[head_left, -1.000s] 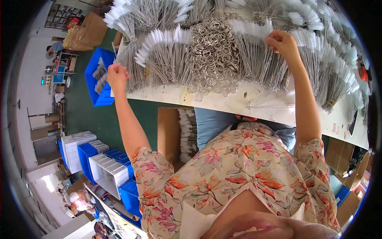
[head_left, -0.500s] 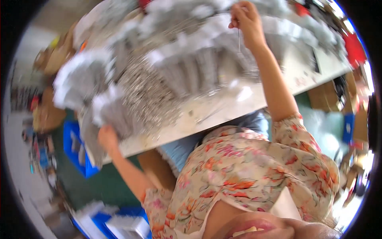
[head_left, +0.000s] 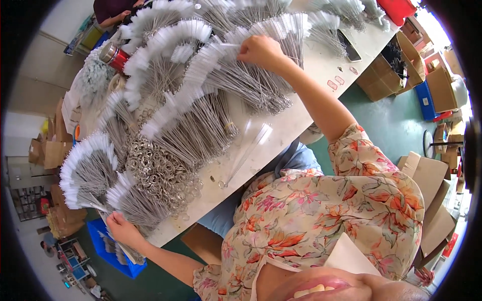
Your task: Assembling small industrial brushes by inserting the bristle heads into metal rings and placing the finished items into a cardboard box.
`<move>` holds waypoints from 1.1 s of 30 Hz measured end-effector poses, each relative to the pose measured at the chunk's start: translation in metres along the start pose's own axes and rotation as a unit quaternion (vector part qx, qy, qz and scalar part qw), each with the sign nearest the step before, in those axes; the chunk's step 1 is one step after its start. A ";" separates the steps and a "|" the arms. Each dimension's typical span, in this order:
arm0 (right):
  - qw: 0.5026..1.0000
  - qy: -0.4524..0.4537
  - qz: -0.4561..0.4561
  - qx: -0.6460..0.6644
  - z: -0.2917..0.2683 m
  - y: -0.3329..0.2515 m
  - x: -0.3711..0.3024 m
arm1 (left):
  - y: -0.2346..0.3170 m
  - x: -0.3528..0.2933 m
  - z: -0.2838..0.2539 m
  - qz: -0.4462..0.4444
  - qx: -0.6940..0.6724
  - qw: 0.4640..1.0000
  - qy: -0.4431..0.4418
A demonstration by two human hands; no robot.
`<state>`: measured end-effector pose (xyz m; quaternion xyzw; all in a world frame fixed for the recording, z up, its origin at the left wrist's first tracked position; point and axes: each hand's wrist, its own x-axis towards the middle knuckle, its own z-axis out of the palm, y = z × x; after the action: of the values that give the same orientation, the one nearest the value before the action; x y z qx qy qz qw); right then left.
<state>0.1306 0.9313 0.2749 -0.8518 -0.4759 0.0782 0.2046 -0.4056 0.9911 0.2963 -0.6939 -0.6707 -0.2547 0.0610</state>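
Note:
Wire brushes with white bristle heads and thin metal stems lie in bundles across the table. Above the middle brush bundle (head_left: pixel 241 80), my right hand (head_left: pixel 261 52) has its fingers pinched on a wire brush (head_left: pixel 229 46) by its bristle end. My left hand (head_left: pixel 123 231) is at the table's near left corner with its fingers curled, close to the stems of a fanned brush bundle (head_left: pixel 93 173); what it grips is hidden. Between the bundles is a heap of metal rings (head_left: pixel 160 170). Loose brushes (head_left: pixel 246 155) lie near the front edge, by a single ring (head_left: pixel 222 184).
Below the left corner stands a blue bin (head_left: pixel 133 268) with brushes inside. A red cup (head_left: pixel 114 56) and a phone (head_left: pixel 350 46) are on the white table (head_left: pixel 306 113). Cardboard boxes (head_left: pixel 381 78) stand on the floor at the right. Another person's arm (head_left: pixel 113 20) shows at the far left.
The view has turned and sharpened. My right hand has come down from above the brushes, where a thin wire hung from its fingers, to the bristle heads. My left hand stays near the left corner.

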 end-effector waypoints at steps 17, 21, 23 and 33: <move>0.892 0.282 -0.041 0.350 -0.135 0.130 0.037 | 0.077 -0.002 0.015 0.094 -0.221 0.970 0.017; 0.983 0.163 0.074 -0.037 -0.112 0.211 0.049 | 0.083 -0.030 0.024 -0.130 -0.401 0.901 -0.099; 0.991 0.103 0.018 -0.083 -0.090 0.245 0.050 | 0.087 -0.038 0.031 -0.179 -0.456 0.861 -0.135; 0.954 0.292 0.004 0.069 -0.152 0.156 0.019 | 0.163 -0.048 0.034 -0.121 -0.670 0.689 -0.248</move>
<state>0.3123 0.8333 0.3479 -0.8230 -0.3854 -0.1409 0.3927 -0.2379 0.9470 0.2880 -0.5009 -0.3902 -0.4603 -0.6204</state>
